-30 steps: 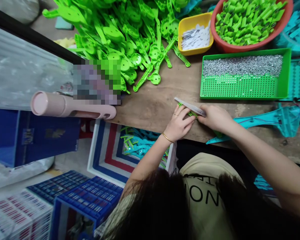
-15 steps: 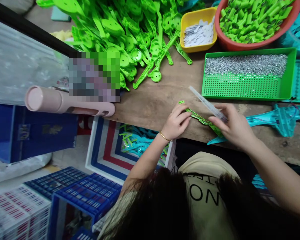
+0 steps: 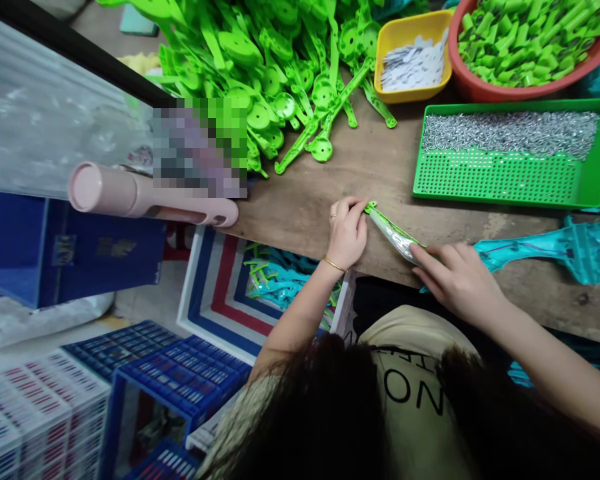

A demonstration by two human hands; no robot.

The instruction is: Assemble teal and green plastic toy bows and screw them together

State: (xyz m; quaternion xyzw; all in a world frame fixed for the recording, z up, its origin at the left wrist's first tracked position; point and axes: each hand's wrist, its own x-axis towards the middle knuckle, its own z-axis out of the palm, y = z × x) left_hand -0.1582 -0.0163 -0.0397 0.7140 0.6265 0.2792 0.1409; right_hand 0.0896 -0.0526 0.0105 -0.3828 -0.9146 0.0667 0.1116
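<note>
My left hand [image 3: 347, 233] is closed on the far end of a slim bright-green plastic part [image 3: 371, 207], just above the bench's near edge. A long clear plastic strip [image 3: 396, 237] lies along that green part, widening toward the right. My right hand [image 3: 463, 280] pinches the strip's near end, and its fingers hide where the strip and the green part finish. Right beside this hand, a teal plastic part [image 3: 525, 252] with a thin dark wire lies on the wooden bench [image 3: 300, 207]; one tip shows below the fingers.
Green plastic parts [image 3: 260, 117] are heaped at the back. Behind my right hand stand a green tray [image 3: 495, 180] of small metal screws or pins, a yellow bin [image 3: 413, 93] of white pieces and a red basin [image 3: 520, 93]. A pink bottle [image 3: 110, 193] and striped box [image 3: 220, 303] are left.
The clear strip has come down from above the green part to lie along it. My right hand moved down with it. The whole view has shifted slightly.
</note>
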